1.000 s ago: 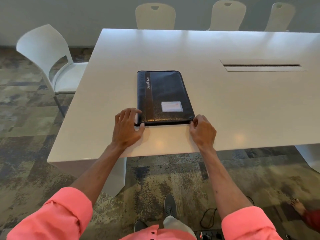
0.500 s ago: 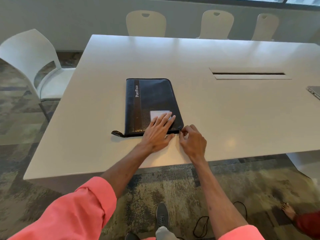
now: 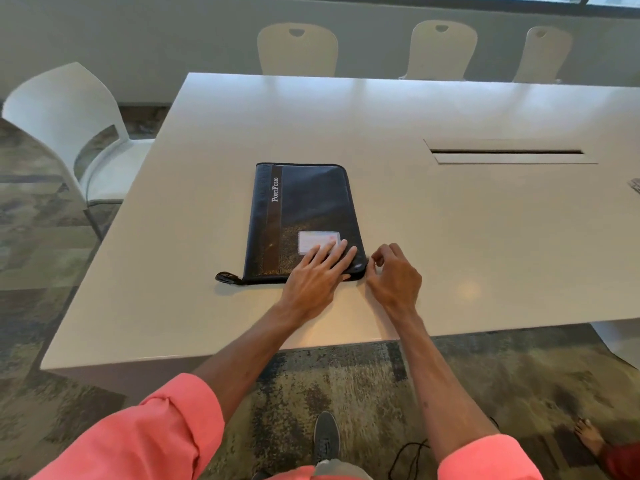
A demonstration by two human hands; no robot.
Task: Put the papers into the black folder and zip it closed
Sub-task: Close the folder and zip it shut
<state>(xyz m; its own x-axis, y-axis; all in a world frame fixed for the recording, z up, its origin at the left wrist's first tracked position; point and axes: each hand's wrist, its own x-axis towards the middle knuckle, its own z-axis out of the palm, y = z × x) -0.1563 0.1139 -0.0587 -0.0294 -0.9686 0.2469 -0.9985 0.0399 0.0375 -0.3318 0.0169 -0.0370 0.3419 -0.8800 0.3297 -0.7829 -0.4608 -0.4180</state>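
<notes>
The black folder [image 3: 311, 202], lettered "PortFolio", lies closed and flat on the white table [image 3: 450, 244], with a clear card pocket [image 3: 317, 241] on its cover. No papers are visible. My left hand [image 3: 318, 275] rests flat on the folder's near right part, fingers spread over the card pocket. My right hand [image 3: 394, 275] sits just right of the near right corner, thumb and forefinger pinched together at the zipper edge; the pull itself is hidden by my fingers. A short black strap [image 3: 228, 277] sticks out at the near left corner.
A cable slot [image 3: 507, 152] is cut into the table at the right. A grey object [image 3: 635, 185] shows at the right edge. A white chair [image 3: 69, 133] stands to the left, and three more line the far side [image 3: 298, 50]. Another person's foot [image 3: 588, 434] is on the carpet.
My left hand has left the folder's near left corner and now lies flat on its near right part. My right hand has stayed at the near right corner.
</notes>
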